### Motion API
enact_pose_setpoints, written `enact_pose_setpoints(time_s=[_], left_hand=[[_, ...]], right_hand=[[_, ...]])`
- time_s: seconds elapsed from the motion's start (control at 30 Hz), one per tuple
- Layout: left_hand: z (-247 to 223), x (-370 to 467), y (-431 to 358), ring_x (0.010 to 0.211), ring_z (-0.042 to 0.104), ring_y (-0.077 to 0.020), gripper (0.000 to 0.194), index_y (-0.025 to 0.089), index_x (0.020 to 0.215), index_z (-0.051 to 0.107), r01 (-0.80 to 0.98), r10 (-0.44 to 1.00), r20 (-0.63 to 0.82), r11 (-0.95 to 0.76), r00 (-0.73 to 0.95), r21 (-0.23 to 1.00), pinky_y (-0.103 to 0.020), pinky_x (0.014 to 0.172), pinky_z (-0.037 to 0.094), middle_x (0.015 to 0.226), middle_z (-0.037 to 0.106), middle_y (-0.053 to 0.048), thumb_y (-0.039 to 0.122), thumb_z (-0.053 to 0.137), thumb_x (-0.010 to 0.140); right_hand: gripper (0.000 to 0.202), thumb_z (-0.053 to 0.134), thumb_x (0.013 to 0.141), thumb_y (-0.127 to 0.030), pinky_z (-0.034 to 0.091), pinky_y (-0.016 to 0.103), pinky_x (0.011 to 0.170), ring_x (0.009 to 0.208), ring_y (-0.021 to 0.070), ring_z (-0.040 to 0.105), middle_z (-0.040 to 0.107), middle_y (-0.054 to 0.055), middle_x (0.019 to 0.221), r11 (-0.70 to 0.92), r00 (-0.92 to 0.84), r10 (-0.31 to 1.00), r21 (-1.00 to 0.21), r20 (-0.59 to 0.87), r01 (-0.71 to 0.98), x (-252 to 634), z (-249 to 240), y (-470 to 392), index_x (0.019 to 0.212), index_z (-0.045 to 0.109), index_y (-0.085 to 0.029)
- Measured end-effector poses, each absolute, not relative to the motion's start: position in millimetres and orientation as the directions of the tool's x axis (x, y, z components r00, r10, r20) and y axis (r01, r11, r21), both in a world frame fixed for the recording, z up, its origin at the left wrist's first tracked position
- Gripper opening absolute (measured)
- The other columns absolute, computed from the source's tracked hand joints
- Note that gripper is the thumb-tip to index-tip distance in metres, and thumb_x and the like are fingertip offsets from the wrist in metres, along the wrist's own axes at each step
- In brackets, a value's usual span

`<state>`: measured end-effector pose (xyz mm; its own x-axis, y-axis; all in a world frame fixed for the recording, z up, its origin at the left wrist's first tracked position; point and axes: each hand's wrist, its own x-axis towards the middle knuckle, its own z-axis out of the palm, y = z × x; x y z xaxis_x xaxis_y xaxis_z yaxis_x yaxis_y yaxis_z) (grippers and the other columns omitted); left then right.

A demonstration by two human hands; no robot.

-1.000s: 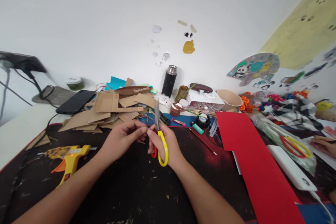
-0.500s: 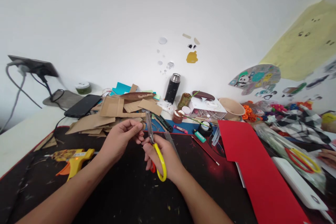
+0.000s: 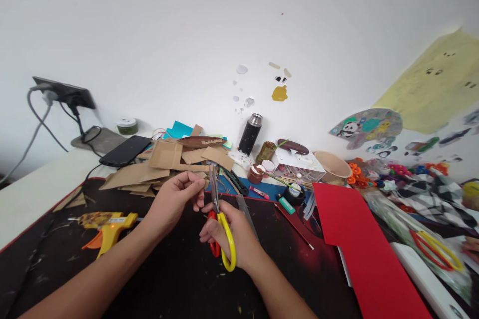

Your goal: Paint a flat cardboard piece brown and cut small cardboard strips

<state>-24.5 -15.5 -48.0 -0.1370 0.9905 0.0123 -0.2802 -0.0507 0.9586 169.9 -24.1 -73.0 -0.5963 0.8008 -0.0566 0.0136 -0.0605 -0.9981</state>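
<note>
My right hand (image 3: 234, 234) is wrapped round the red and yellow handles of a pair of scissors (image 3: 227, 244), whose blades point up and stand slightly apart. Just left of the blades, my left hand (image 3: 179, 199) is closed in a pinch, thumb against fingers. Whatever it holds is too small to make out. Both hands are above the black mat (image 3: 179, 274). Behind them lies a pile of cardboard pieces (image 3: 164, 154).
A yellow glue gun (image 3: 112, 227) lies left of my left forearm. Red card (image 3: 359, 229) and a white device (image 3: 422, 274) are at the right. A black flask (image 3: 250, 134) stands by the wall. Another person's hand (image 3: 471, 249) shows at the right edge.
The scissor blades have come apart a little, and the red handle shows more. My left hand keeps its pinch. The whole view has shifted slightly, with the background lower and to the right.
</note>
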Motion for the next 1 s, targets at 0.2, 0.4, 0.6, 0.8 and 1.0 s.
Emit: enact_pose_setpoints(time_s=[0.2, 0.4, 0.6, 0.8, 1.0], left_hand=[[-46.8, -23.1, -16.4, 0.046, 0.058, -0.0119, 0.056, 0.023, 0.078, 0.064, -0.290, 0.989, 0.015, -0.057, -0.145, 0.955, -0.023, 0.045, 0.047, 0.055, 0.066, 0.005, 0.066, 0.100, 0.071], [-43.5, -21.1, -17.7, 0.045, 0.058, -0.0118, 0.054, 0.023, 0.077, 0.064, -0.285, 0.990, 0.022, -0.061, -0.138, 0.956, -0.023, 0.043, 0.046, 0.054, 0.066, 0.005, 0.063, 0.100, 0.071], [-42.4, -20.5, -17.8, 0.042, 0.057, -0.0109, 0.050, 0.023, 0.077, 0.065, -0.263, 0.990, 0.021, -0.057, -0.137, 0.963, -0.022, 0.043, 0.048, 0.053, 0.066, 0.005, 0.058, 0.100, 0.071], [-40.9, -21.9, -18.6, 0.041, 0.057, -0.0109, 0.047, 0.023, 0.075, 0.063, -0.243, 0.990, 0.022, -0.055, -0.136, 0.968, -0.022, 0.041, 0.047, 0.053, 0.066, 0.006, 0.055, 0.098, 0.072], [-41.1, -24.3, -18.0, 0.041, 0.057, -0.0113, 0.047, 0.024, 0.078, 0.063, -0.237, 0.988, 0.027, -0.062, -0.151, 0.970, -0.022, 0.040, 0.046, 0.053, 0.065, 0.006, 0.056, 0.097, 0.073]], right_hand=[[0.080, 0.084, 0.084, -0.090, 0.064, 0.033, 0.075, 0.074, 0.0220, 0.080, 0.076, 0.003, 0.087, -0.072, -0.598, 0.798, -0.997, -0.080, 0.037, 171.0, -76.0, -24.7, 0.124, 0.068, -0.023], [0.076, 0.083, 0.088, -0.087, 0.063, 0.029, 0.068, 0.071, 0.0204, 0.079, 0.076, 0.003, 0.087, 0.003, -0.589, 0.806, -0.996, -0.052, 0.092, 173.1, -81.2, -23.5, 0.126, 0.070, -0.022], [0.072, 0.075, 0.093, -0.087, 0.048, 0.021, 0.045, 0.047, 0.0132, 0.063, 0.068, -0.001, 0.073, 0.075, -0.549, 0.835, -0.978, -0.045, 0.195, 175.1, -79.3, -21.9, 0.120, 0.073, -0.021], [0.067, 0.074, 0.096, -0.084, 0.046, 0.023, 0.048, 0.050, 0.0145, 0.061, 0.064, -0.001, 0.069, 0.176, -0.532, 0.846, -0.958, 0.030, 0.225, 178.0, -82.7, -18.4, 0.118, 0.077, -0.021], [0.063, 0.072, 0.098, -0.080, 0.046, 0.023, 0.050, 0.052, 0.0146, 0.059, 0.060, -0.002, 0.066, 0.242, -0.531, 0.845, -0.929, 0.059, 0.282, 179.1, -77.0, -18.2, 0.119, 0.080, -0.021]])
